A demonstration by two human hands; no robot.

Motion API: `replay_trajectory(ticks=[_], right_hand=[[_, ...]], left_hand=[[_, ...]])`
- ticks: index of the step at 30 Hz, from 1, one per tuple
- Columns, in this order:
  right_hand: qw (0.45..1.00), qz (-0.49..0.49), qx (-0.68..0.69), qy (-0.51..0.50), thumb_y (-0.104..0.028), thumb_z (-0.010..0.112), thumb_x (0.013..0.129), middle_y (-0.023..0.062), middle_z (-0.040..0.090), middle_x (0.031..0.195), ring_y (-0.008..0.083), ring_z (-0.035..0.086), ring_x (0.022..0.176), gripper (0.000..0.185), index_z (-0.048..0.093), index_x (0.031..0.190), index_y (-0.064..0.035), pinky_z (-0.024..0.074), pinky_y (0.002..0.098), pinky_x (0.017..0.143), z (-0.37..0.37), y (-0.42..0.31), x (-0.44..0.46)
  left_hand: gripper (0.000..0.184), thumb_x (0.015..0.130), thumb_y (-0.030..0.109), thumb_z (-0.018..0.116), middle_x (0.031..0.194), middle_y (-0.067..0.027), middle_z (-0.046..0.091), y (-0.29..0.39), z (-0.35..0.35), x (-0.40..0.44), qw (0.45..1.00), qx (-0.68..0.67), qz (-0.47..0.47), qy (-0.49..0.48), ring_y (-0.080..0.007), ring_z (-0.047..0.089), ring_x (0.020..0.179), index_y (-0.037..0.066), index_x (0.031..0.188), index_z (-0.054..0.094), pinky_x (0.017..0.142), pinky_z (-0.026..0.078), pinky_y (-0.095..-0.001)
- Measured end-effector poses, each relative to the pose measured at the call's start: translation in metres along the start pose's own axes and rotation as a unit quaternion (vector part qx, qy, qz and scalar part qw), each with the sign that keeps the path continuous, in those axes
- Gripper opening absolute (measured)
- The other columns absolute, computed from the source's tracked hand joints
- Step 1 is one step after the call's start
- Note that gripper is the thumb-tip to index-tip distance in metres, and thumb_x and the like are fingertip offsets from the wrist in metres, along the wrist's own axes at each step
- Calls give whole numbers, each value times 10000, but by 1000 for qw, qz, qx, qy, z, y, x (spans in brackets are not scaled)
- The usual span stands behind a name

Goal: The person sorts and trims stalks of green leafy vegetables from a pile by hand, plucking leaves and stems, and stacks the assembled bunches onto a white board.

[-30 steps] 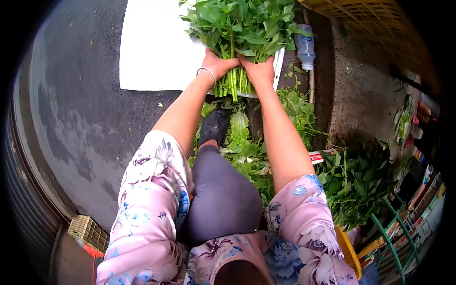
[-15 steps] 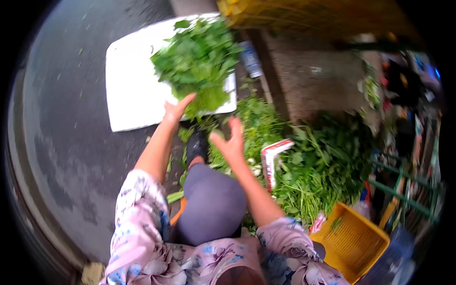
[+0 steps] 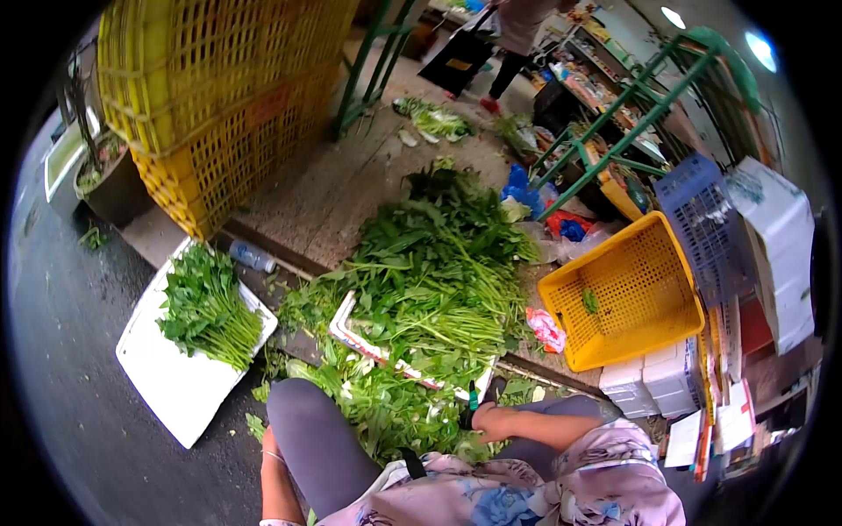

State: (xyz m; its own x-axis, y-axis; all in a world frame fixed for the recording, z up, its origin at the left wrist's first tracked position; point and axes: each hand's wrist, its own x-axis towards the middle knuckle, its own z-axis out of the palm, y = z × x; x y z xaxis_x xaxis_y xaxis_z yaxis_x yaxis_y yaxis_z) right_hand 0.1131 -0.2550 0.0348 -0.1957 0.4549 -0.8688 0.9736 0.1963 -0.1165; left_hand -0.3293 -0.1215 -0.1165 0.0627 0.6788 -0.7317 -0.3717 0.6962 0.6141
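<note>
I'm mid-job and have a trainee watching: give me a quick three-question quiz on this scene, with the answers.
1. True or false: a bunch of greens rests on the white board.
2. How is the bottle placed?
A) upright
B) on its side
C) upside down
3. Fill in: the bangle is on the person's ____ wrist.

Key: 1 true; 2 B; 3 left.

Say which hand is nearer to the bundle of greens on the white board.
Left. The left hand is beside the left knee, near the stem end of the bundle; the right hand is farther off, across the loose greens.
</note>
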Motion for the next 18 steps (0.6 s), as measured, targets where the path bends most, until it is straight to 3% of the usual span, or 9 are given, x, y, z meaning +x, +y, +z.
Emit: replay_trajectory(ticks=[1,4,7,10,11,13,15,16,18], right_hand=[[990,125,29,-65,-355,563,712,113,615,943,273,582,888,365,614,980,-114,454,398,745,-34,-9,-36],[970,199,-62,-126,-373,580,711,106,620,914,233,593,891,369,629,926,-77,457,381,755,-22,15,-70],[986,158,6,-41,-317,574,721,72,621,945,226,589,909,324,629,965,-111,459,370,755,-3,18,-80],[973,222,27,-62,-137,545,701,75,619,969,253,587,916,248,648,921,-190,470,369,706,64,58,-9],[974,217,35,-56,-137,545,701,75,619,969,253,587,916,248,648,921,-190,470,369,706,55,47,-24],[989,147,25,-24,-86,527,695,71,617,975,278,580,925,293,654,899,-254,470,375,710,-1,10,-76],[991,127,32,-13,-88,526,690,110,613,974,302,577,918,274,656,918,-164,470,391,699,28,27,-53],[996,91,8,-22,-117,538,683,111,609,983,296,572,930,252,652,908,-121,458,392,712,36,31,-46],[999,22,-41,-26,-108,531,664,138,611,937,305,574,901,249,643,881,-58,446,393,703,47,40,-32]], left_hand=[[319,787,247,591,827,-117,590,14,3,-8,1000,1,15,3,-186,569,681,-7,967,520,590,466,-289],[174,825,171,540,753,-84,597,57,12,-10,997,51,53,10,-168,582,633,17,905,534,564,484,-285],[217,832,223,533,821,-60,586,101,12,-2,989,1,43,-145,-155,564,706,36,943,524,600,464,-267],[314,832,288,532,923,-69,561,153,54,-33,983,76,142,-89,-172,547,790,74,1056,478,649,460,-312],[367,827,309,535,952,-77,546,164,69,-45,975,110,163,-100,-190,545,833,83,1104,455,684,471,-353],[366,816,284,569,973,-88,588,171,105,-75,960,183,185,-102,-176,563,801,66,1099,488,701,443,-275],[370,811,281,569,904,-109,614,168,99,-57,888,392,171,-172,-177,575,750,-2,1045,523,689,453,-259],[343,807,264,565,810,-116,623,171,101,-62,911,372,102,-149,-171,577,686,-46,955,555,646,460,-244],[330,808,260,555,821,-124,623,169,99,-68,918,355,105,-140,-181,584,694,-40,947,559,656,465,-263]])
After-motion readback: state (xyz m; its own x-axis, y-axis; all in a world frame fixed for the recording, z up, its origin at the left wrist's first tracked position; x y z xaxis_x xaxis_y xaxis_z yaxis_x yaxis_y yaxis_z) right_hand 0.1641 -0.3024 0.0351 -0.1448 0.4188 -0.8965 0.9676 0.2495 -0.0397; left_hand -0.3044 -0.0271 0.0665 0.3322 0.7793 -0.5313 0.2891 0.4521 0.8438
